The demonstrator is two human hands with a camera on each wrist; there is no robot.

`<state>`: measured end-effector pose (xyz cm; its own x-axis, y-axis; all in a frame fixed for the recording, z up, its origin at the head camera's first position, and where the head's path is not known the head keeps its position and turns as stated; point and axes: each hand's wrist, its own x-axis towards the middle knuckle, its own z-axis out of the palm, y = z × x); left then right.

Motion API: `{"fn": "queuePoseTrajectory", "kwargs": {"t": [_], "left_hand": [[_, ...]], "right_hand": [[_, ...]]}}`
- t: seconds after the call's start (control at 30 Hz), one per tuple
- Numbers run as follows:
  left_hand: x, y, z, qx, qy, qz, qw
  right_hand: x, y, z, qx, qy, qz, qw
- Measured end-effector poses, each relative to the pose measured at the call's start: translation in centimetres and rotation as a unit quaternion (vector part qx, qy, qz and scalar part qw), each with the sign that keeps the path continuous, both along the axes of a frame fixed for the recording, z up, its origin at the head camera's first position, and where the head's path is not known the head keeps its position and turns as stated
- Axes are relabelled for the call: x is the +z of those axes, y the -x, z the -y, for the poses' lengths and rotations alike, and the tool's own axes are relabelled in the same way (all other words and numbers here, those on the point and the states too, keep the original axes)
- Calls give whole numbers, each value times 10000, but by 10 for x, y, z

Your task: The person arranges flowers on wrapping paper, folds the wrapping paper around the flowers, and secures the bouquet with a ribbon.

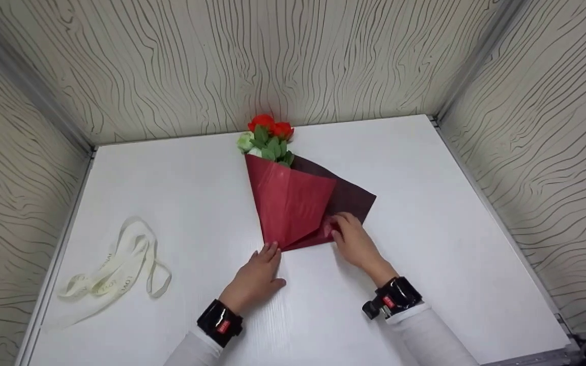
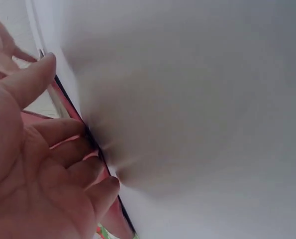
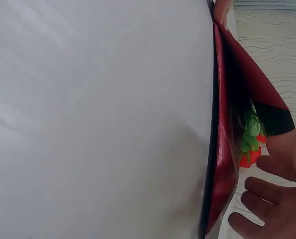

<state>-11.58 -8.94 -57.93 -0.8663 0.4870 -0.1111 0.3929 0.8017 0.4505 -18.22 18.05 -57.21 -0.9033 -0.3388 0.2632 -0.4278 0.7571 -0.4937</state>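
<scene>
A bouquet of red flowers (image 1: 262, 122), a pale green bloom (image 1: 245, 142) and green leaves lies at the table's back middle. Dark red wrapping paper (image 1: 298, 198) with a blackish reverse side covers its lower part, the left flap folded across. My left hand (image 1: 252, 282) rests its extended fingers on the paper's bottom tip, thumb held apart. On the right, my right hand (image 1: 356, 246) touches the paper's lower right portion with loosely bent fingers. The right wrist view shows those fingers (image 3: 259, 204) spread beside the raised paper edge (image 3: 225, 169), with leaves (image 3: 251, 129) visible inside the fold.
A loosely looped cream ribbon (image 1: 105, 288) with printed letters lies on the left of the white table (image 1: 196, 203). Wood-grain patterned panels (image 1: 293, 61) stand at the back and both sides.
</scene>
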Motion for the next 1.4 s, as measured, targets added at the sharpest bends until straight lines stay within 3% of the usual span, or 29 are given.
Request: {"fn": "queuePoseTrajectory", "kwargs": {"t": [0.07,0.17,0.23,0.3,0.4,0.47,0.57,0.67,0.77,1.07,1.23,1.4], "left_hand": [[-1,-2,-2,55,19,-90,9999],[-1,-3,-3,119,61,-167,9998],[-1,-3,-3,126,92,-194,9997],[-1,-3,-3,113,127,-224,9996],[-1,-5,-2,97,143,-256,9995],[-2,-5,-2,90,141,-240,9996],[-2,-7,-1,63,96,-225,9997],[-3,-10,2,30,70,-222,9997],[-3,-13,5,-28,108,-202,9997],[13,-28,10,-297,341,127,9989],[16,-30,11,-543,35,-133,9984],[13,-20,12,-562,-197,-582,9965]], "right_hand": [[2,0,7,-30,139,-725,9973],[6,-1,21,285,76,-1709,9849],[7,0,31,578,-265,-2121,9752],[5,1,41,800,-846,-2233,9678],[0,7,54,883,-1797,-1925,9606],[-4,11,59,834,-2265,-1431,9598],[-9,14,61,716,-2522,-639,9629],[-12,15,60,718,-2543,-137,9644],[-14,11,58,837,-2548,38,9633],[-15,-14,52,1085,-2657,-212,9577],[-10,-24,51,1293,-2627,-261,9558],[-3,-18,52,1755,-2068,442,9615]]}}
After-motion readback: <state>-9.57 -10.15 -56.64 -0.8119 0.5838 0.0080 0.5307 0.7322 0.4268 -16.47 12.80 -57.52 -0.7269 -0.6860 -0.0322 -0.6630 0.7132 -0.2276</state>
